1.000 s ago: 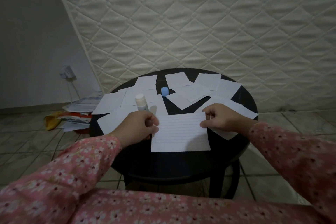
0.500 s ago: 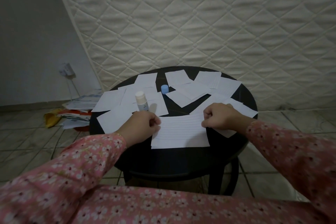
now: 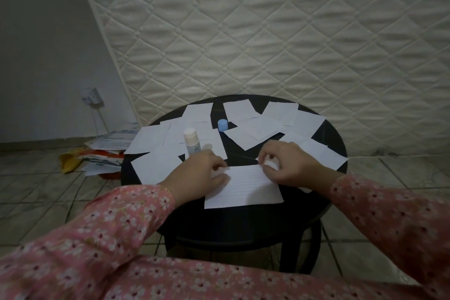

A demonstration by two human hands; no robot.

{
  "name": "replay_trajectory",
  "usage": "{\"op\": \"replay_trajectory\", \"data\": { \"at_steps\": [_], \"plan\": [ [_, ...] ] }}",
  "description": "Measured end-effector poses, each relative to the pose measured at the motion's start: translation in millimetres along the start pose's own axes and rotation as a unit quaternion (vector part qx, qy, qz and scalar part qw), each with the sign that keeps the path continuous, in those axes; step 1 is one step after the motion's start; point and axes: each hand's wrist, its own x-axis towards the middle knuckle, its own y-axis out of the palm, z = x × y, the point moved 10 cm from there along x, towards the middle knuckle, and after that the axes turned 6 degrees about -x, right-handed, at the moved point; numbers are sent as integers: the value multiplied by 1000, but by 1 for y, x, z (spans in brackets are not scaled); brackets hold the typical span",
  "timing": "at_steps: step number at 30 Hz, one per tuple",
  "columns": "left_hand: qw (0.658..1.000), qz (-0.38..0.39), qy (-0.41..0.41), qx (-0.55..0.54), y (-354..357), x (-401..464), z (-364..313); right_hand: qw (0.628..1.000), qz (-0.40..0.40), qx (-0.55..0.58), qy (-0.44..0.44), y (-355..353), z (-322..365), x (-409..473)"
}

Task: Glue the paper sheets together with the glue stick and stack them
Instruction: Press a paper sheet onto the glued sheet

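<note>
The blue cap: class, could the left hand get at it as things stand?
Probably yes. The blue cap stands alone beyond the glue stick; the left hand must first release the lined sheet and pass that stick.

Quilted mattress (image 3: 267,31) against grey wall (image 3: 43,44), tiled floor (image 3: 36,190), dim light

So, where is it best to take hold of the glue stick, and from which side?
Grip the glue stick around the middle of its round body, coming from above and from the side near the left hand. It stands upright and uncapped behind that hand; the blue cap sits apart, so keep fingers off the top.
</note>
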Motion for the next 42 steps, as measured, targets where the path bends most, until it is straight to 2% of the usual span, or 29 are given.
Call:
{"op": "replay_trajectory", "data": {
  "at_steps": [3,6,12,22,27,32,37,42],
  "plan": [
    [998,34,51,18,19,3,-19,988,93,-90,-88,30,22,-3],
    [989,102,82,66,43,0,-29,974,120,-160,-108,45,26,-6],
    [982,167,7,89,44,-3,-17,965,152,-198,-74,49,14,-7],
    [972,202,-46,112,38,-5,-4,968,107,-207,-93,47,20,-18],
    [977,185,-60,89,27,-3,5,971,55,-171,-156,31,38,-24],
    [987,156,-6,33,29,-3,-16,972,46,-153,-172,31,48,-26],
    [979,197,-18,53,42,-7,-14,989,56,-109,-80,29,13,-24],
    [983,174,-24,48,39,-4,-13,993,53,-92,-54,24,0,-23]
  ]
}}
